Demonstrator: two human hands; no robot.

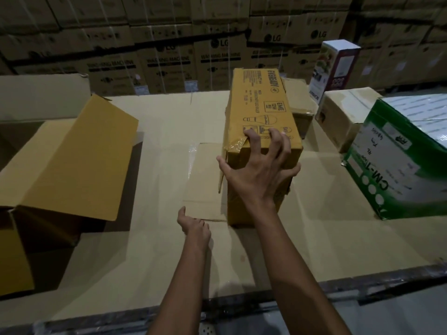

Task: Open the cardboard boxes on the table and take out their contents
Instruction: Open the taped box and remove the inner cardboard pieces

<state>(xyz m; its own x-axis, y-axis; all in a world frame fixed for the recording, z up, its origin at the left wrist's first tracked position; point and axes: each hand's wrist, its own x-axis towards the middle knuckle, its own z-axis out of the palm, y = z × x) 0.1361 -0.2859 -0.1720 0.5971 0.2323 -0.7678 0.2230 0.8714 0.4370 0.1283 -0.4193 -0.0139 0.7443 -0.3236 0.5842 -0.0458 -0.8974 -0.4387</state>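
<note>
A tall yellow Eveready bulb box (261, 110) stands on the cardboard-covered table (157, 250), right of centre. Torn tape hangs at its near top corner. My right hand (261, 170) grips that near top end, with the fingers curled over the top face and the thumb on the left side. A pale flap (204, 180) lies flat on the table beside the box's lower left. My left hand (193, 226) rests low at the near edge of that flap, thumb raised and fingers relaxed, holding nothing.
A large opened brown box (60, 165) fills the left side. A green-and-white carton (399, 160), a small taped box (343, 117) and a white-and-maroon carton (336, 66) stand at right. Stacked LG cartons (169, 56) wall the back. The table's front edge (242, 308) is near.
</note>
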